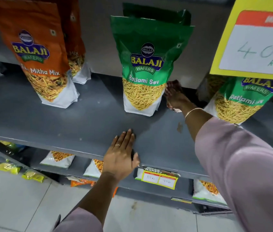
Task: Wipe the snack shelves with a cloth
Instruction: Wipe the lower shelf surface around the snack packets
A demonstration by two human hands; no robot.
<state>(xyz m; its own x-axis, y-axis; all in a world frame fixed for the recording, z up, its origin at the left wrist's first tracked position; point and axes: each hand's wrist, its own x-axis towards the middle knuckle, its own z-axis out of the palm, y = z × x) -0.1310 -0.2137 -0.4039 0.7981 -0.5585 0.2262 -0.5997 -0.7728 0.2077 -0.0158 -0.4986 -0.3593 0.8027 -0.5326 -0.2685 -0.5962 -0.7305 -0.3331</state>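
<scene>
A grey metal shelf (65, 121) carries upright snack pouches. My right hand (176, 97) reaches deep onto the shelf, just right of a green Ratlami Sev pouch (144, 71), and presses a dark patterned cloth (173, 85) against the shelf near the back wall. The cloth shows above and below my fingers, the rest is hidden under the hand. My left hand (121, 156) lies flat on the shelf's front edge, fingers together, thumb hooked over the lip, holding nothing.
An orange Mitha Mix pouch (43, 56) stands at the left with another behind it. A second green pouch (243, 101) stands at the right under a yellow price card (256, 41). Lower shelves hold more packets and a price label (159, 178). Tiled floor lies below.
</scene>
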